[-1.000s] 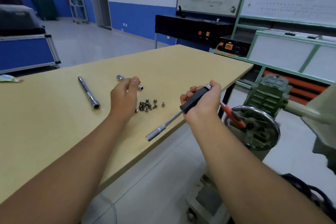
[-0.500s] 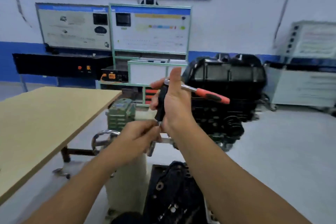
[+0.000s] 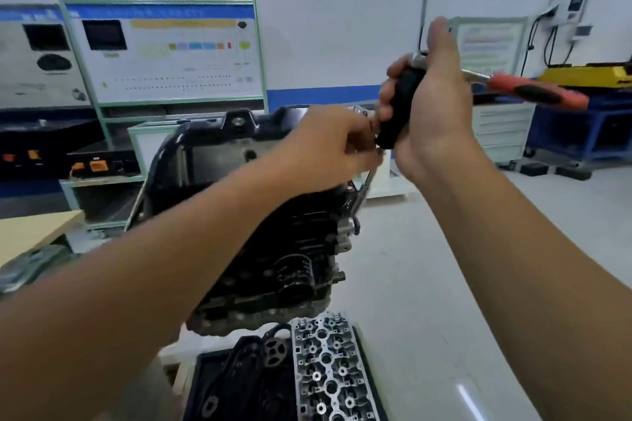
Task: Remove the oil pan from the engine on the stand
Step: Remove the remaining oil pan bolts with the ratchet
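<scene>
Gripping a black-handled driver (image 3: 398,106) upright, the right hand (image 3: 434,106) is also carrying a red-handled ratchet (image 3: 533,92) that is sticking out to the right, while the left hand (image 3: 328,143) is pinching the driver's thin shaft (image 3: 364,188) just below the handle. The oil pan (image 3: 219,147) is sitting uppermost on the inverted engine (image 3: 273,267), seemingly not yet lifted off. Judging from this, the left fingers should be steering the socket squarely onto a pan bolt before any turning, keeping the shaft in line with it.
</scene>
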`<state>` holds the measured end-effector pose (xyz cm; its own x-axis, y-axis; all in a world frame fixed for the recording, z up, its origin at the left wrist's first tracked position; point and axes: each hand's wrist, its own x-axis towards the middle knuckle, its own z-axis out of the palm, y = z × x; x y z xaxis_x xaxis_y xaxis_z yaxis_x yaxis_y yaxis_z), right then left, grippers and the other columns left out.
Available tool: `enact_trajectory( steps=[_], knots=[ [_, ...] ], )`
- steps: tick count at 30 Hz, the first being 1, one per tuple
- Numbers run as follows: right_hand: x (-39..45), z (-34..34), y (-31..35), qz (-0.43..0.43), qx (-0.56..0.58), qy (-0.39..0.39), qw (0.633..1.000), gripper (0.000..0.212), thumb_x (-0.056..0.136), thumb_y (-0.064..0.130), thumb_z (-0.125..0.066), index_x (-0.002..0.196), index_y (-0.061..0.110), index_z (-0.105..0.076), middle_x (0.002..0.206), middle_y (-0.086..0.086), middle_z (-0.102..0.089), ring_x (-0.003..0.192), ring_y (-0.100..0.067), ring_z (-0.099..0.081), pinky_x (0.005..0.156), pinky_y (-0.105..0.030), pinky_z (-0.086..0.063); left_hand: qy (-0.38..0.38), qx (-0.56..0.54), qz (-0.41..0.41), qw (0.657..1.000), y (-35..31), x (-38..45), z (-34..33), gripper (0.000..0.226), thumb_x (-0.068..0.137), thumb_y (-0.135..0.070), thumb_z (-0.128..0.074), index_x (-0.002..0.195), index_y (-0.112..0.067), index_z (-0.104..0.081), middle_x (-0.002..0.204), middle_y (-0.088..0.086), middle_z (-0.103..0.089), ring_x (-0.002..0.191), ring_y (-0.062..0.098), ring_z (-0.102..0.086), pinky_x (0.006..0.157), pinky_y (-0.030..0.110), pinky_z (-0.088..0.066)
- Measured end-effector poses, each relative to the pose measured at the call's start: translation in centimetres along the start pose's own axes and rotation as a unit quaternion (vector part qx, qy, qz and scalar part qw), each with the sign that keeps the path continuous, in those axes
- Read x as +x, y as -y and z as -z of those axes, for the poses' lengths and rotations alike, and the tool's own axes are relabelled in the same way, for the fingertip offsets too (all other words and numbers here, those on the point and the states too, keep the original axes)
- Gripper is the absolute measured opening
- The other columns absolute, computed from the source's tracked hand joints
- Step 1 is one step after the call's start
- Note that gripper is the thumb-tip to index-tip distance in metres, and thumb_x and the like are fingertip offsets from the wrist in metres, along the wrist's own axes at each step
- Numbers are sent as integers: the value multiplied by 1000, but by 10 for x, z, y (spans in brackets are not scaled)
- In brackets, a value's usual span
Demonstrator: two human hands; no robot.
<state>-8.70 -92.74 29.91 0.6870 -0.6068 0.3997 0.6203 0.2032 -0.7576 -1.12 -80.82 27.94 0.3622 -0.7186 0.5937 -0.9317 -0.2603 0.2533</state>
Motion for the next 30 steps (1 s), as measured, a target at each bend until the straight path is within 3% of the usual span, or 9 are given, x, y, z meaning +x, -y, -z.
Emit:
enact_trajectory(
  steps=[3,5,8,10,16,20,26,28,30],
  knots=[
    [40,4,5,30,47,1,998,52,101,53,-54,64,17,-55,58,-5,-51,46,-20,-38,46,-27,-35,19,142,-59,988,-3,55,14,45,70,-66,-66,82,-25,-81,78,-5,-73,79,19,-66,80,39,-52],
    [60,3,0,44,80,3,996,46,102,47,-55,70,14,-53,61,-5,-49,48,-19,-38,46,-27,-33,61,145,-40,987,3,82,20,59,60,-74,-60,84,-25,-82,82,2,-75,84,24,-68,83,43,-53],
    [75,10,-15,51,88,-24,995,42,102,41,-55,71,13,-51,63,-6,-48,49,-19,-38,48,-28,-31,134,70,-26,988,19,106,8,49,68,-58,-80,77,-10,-78,70,17,-63,70,30,-57,72,40,-50],
    [76,19,-29,43,94,-45,994,40,102,37,-55,70,13,-50,61,-7,-48,46,-20,-36,47,-26,-29,191,50,-10,980,30,109,-7,48,76,-46,-85,68,-2,-66,62,12,-44,60,22,-39,64,34,-36],
    [63,29,-58,19,119,-27,992,42,99,36,-54,63,15,-48,53,-9,-44,41,-19,-28,45,-23,-31,244,22,-30,969,50,103,-18,39,64,-45,-86,88,-28,-61,88,-14,-73,87,9,-71,89,38,-56],
    [65,22,-61,37,62,8,997,41,98,36,-54,64,13,-50,51,-12,-43,42,-21,-29,47,-25,-33,256,-32,-54,965,62,115,-12,50,71,-22,-95,94,-6,-54,80,-23,-67,79,1,-66,79,19,-52],
    [74,18,-58,51,-9,0,999,38,87,43,-60,61,16,-53,51,-12,-45,40,-21,-35,47,-26,-38,242,-75,-61,965,75,126,-13,47,74,-23,-93,88,-4,-53,76,-18,-69,72,0,-66,68,10,-47],
    [75,17,-59,52,0,-8,999,38,88,42,-60,61,16,-53,50,-12,-46,40,-21,-33,45,-25,-37,242,-77,-77,964,77,127,-15,59,71,-38,-92,96,1,-55,82,-7,-71,80,9,-69,74,17,-52],
    [75,13,-62,37,18,-22,999,37,87,43,-61,63,15,-53,51,-11,-46,40,-20,-32,45,-24,-36,252,-60,-93,961,79,127,-14,62,69,-50,-87,93,-3,-55,76,-11,-68,75,5,-66,72,15,-50]
  ],
)
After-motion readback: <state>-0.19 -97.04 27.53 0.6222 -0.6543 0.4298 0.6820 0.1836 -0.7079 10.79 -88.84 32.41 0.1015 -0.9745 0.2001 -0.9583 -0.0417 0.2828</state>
